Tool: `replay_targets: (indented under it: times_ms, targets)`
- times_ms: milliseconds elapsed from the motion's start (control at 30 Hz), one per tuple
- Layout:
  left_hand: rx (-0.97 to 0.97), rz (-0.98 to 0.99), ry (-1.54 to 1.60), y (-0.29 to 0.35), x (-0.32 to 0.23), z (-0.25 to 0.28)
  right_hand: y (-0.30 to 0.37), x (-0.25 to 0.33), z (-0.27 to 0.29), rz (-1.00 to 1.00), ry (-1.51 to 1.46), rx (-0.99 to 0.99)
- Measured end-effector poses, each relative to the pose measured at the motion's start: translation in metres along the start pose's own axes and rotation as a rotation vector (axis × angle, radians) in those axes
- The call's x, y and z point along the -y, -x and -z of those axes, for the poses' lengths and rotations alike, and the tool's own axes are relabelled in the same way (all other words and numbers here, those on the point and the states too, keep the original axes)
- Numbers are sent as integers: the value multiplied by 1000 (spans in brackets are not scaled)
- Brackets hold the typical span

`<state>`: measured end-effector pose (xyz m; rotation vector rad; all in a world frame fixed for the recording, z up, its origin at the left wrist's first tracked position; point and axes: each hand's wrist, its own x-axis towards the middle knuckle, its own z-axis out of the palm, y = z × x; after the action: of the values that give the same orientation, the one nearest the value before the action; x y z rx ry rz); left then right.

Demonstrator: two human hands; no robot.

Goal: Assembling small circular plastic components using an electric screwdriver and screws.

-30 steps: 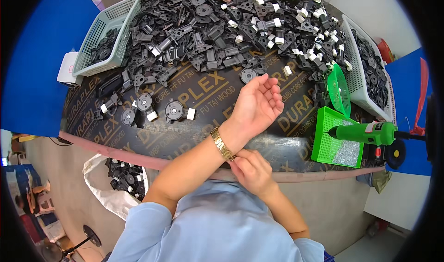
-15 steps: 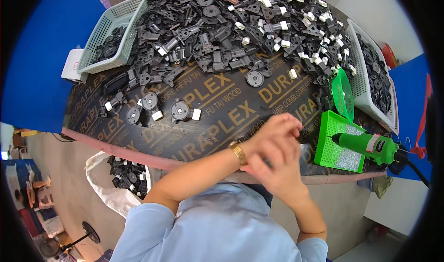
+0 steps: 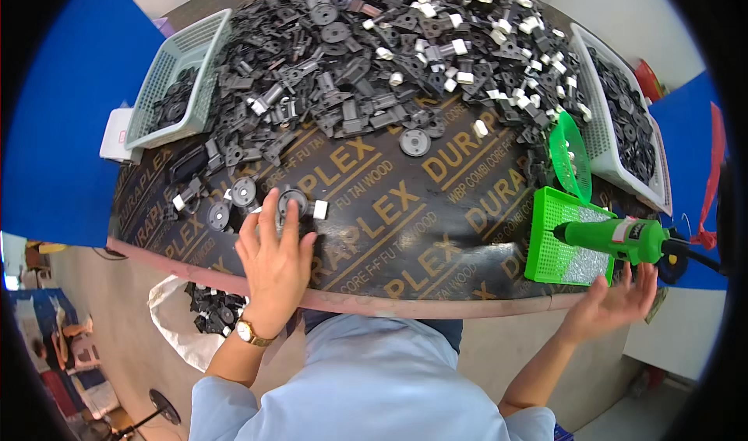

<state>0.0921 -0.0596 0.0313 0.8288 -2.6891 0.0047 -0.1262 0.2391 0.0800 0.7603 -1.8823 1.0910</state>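
Observation:
My left hand [image 3: 274, 266], with a gold watch on its wrist, is stretched over the table with fingers apart. Its fingertips touch or hover over a round black plastic part with a white end piece [image 3: 320, 209]; whether they grip it cannot be seen. Similar round black parts [image 3: 244, 192] lie just left of the fingers. At the right table edge my right hand [image 3: 612, 305] is open, palm turned up, below a green corded power tool [image 3: 615, 235] like an electric screwdriver. That tool lies over a green tray [image 3: 545, 258] of small silvery pieces.
A big heap of black and white plastic parts [image 3: 366, 67] covers the table's far side. Baskets [image 3: 210, 71] [image 3: 596, 121] of black parts flank it. A green sieve-like bowl [image 3: 571, 156] leans behind the tray. A white sack [image 3: 175, 316] of parts stands below the edge.
My hands were close together in front of my body. They have parted: the left went to the round part on the left, the right to beside the green tool.

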Motion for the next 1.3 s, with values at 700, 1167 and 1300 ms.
replay_targets:
  times_ms: [700, 1167, 1300]
  targets:
    - [317, -625, 634, -34, -134, -54, -36, -68, -48, -337, -508, -84]
    - [218, -598, 647, -35, -126, -52, -27, -90, -64, -364, -565, -78]
    - [208, -605, 656, -36, -125, -52, -29, -88, -65, -412, -546, -71]
